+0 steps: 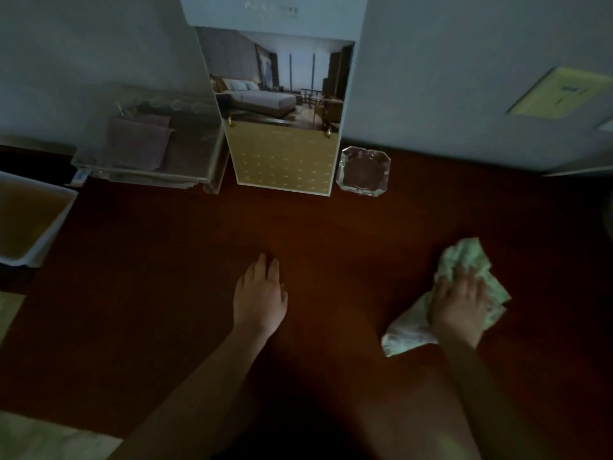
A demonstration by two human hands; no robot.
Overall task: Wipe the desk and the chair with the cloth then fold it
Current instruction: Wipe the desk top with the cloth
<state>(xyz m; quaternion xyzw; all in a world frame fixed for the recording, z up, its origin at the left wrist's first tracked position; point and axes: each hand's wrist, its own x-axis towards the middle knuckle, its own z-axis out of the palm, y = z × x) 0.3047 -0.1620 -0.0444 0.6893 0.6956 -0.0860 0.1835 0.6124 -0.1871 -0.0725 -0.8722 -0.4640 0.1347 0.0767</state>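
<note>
A dark reddish-brown wooden desk (166, 260) is seen in dim light, filling most of the view, with a pale wall (431, 78) rising at its far edge. The left hand (260, 293) is laid flat on the bare wood near the middle, its fingers straight and close together, and nothing is held in it. To the right, the pale green-and-white cloth (406, 333) is bunched on the desk and pressed down under the right hand (459, 310), whose fingers are spread flat across it.

Along the far edge a standing calendar (285, 157) with a hotel-room photograph is propped. A glass ashtray (363, 171) is set just to its right, and a clear acrylic box (149, 151) holding a folded brownish towel to its left. A white bin (54, 227) is placed at the far left. A yellow notice (560, 94) is fixed to the wall at the right.
</note>
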